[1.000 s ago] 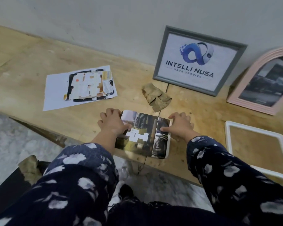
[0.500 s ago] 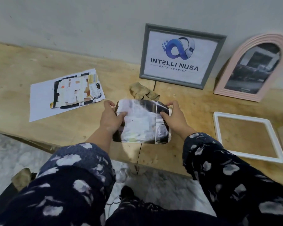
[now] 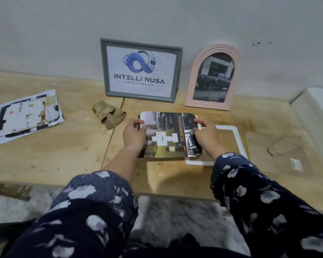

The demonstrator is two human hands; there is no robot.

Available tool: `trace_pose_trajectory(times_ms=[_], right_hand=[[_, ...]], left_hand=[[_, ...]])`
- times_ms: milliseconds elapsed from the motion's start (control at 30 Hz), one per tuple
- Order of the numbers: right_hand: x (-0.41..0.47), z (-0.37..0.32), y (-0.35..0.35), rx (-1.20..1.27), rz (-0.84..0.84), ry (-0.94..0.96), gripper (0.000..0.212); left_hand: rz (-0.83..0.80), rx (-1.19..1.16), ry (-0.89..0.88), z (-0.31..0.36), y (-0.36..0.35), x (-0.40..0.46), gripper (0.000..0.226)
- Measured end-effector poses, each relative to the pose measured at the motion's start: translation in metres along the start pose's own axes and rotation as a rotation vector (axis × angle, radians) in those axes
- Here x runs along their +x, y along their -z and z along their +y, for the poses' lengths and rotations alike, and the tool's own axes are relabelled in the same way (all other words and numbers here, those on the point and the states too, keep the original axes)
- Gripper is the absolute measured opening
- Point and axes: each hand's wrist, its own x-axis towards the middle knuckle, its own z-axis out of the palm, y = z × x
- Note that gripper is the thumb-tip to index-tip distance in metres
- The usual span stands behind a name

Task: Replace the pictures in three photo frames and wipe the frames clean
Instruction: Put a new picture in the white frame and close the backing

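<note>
A printed picture (image 3: 168, 135) hangs above the wooden table (image 3: 63, 157). My left hand (image 3: 133, 135) grips its left edge and my right hand (image 3: 206, 135) pinches its right edge. The picture's right part overlaps the left side of an empty white square frame (image 3: 240, 138) lying flat. A grey frame (image 3: 141, 70) with a logo print leans on the wall. Beside it stands a pink arched frame (image 3: 212, 79) holding a dark photo. A crumpled tan cloth (image 3: 109, 114) lies left of the picture.
Cut paper sheets (image 3: 24, 116) lie at the table's left. A brown backing board (image 3: 274, 151) with a stand flap lies right of the white frame. A white block (image 3: 321, 105) sits at the far right. The table's front edge runs just below my forearms.
Both hands lifted the picture off the table's front edge and carried it right and away from me, over the white frame's left side. The view has swung right.
</note>
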Motion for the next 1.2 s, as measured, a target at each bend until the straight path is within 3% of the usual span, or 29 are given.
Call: trace_pose_trajectory(times_ms=[133,267,467,767,1000,1200], right_hand=[[0.011,0.037,0.053,-0.059,0.034,-0.025,0.039],[0.023,0.065,0.09,-0.099,0.053,-0.03,0.042],[0.039,0.095,0.12,-0.205,0.016,-0.022,0.043],[0.038,0.117,0.125,-0.559,-0.115,0.013,0.05],[0.034,0.118,0.121,-0.793,-0.177,0.107,0.062],[0.03,0.118,0.126,-0.673,-0.08,0.1,0.057]], left_hand=[[-0.135,0.053,0.011,0.0,-0.051,-0.024,0.014],[-0.298,0.312,-0.085,-0.003,-0.092,-0.04,0.029],[-0.387,0.724,-0.171,-0.006,-0.132,-0.055,0.057],[-0.455,1.066,-0.261,0.0,-0.14,-0.059,0.067],[-0.439,1.137,-0.277,0.002,-0.143,-0.052,0.068],[-0.413,1.091,-0.325,0.011,-0.146,-0.055,0.059]])
